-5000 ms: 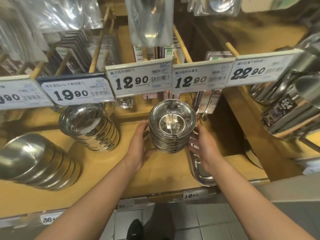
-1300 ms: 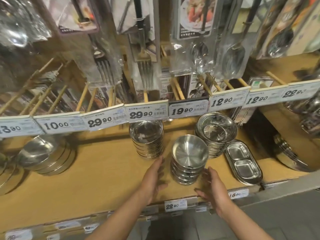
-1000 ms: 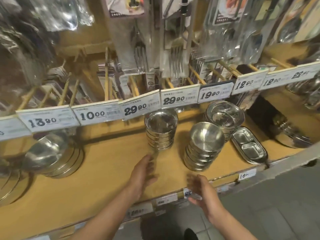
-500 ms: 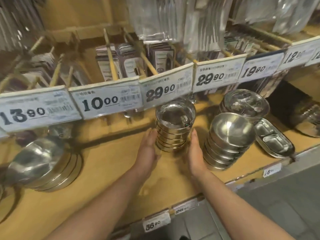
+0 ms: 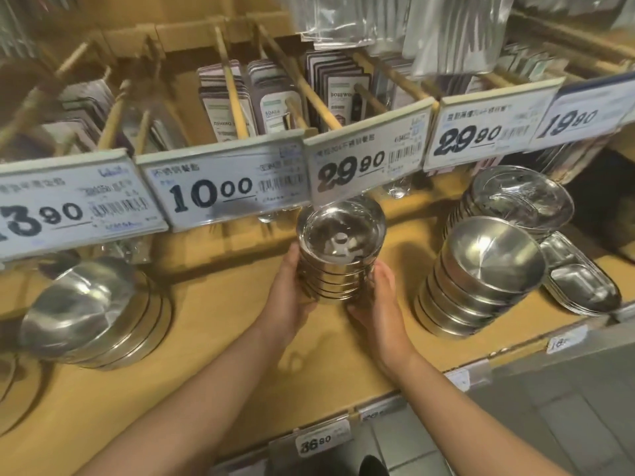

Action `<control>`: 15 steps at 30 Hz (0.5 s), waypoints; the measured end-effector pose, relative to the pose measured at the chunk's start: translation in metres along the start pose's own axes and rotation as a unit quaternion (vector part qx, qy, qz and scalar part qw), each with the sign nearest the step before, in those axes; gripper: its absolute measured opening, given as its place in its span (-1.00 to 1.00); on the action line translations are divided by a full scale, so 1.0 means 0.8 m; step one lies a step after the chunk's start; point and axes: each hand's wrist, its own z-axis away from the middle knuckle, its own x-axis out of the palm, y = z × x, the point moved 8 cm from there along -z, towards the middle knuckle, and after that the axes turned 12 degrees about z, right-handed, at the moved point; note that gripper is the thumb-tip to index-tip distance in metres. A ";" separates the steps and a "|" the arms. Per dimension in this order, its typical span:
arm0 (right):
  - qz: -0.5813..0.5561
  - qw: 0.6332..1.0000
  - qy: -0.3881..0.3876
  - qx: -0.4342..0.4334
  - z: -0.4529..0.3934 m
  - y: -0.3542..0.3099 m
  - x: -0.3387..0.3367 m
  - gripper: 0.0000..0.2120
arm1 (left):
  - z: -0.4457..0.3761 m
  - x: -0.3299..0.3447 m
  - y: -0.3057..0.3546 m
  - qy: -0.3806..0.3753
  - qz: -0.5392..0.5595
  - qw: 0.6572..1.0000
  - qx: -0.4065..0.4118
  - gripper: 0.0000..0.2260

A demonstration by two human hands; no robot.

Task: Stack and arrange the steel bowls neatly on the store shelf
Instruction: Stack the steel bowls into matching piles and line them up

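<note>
A tall stack of small straight-sided steel bowls (image 5: pixel 338 255) stands on the wooden shelf (image 5: pixel 220 324) under the 29.90 tag. My left hand (image 5: pixel 290 293) grips its left side and my right hand (image 5: pixel 376 300) grips its right side, fingers curled round the lower bowls. To the right stands a stack of rounded steel bowls (image 5: pixel 481 280), and behind that a stack of shallow steel plates (image 5: pixel 519 201). At the left lies a tilted stack of wide steel bowls (image 5: pixel 92 310).
Price tags (image 5: pixel 223 187) hang in a row just above the bowls. Wooden pegs with packaged cutlery (image 5: pixel 275 101) fill the back. Divided steel trays (image 5: pixel 580 283) lie at the right. The shelf's front edge carries more tags (image 5: pixel 319 441).
The view has drawn closer to the shelf. Both hands have closed in from beside the small-bowl stack and now grip it on either side.
</note>
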 end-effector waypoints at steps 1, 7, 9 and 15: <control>0.003 1.000 -0.005 -0.001 0.006 0.001 0.006 -0.60 | 0.005 -0.007 0.003 -0.002 -0.005 1.000 0.001 -0.61; 0.030 0.996 -0.077 0.029 0.043 0.012 0.050 -0.49 | 0.037 -0.061 0.024 0.015 -0.013 1.000 0.010 -0.58; 0.046 0.994 -0.091 0.037 0.051 0.012 0.064 -0.48 | 0.051 -0.079 0.031 0.022 -0.018 0.999 0.018 -0.59; 0.113 0.981 -0.145 0.057 0.068 0.017 0.102 -0.85 | 0.081 -0.130 0.060 0.075 -0.002 0.996 0.052 -0.63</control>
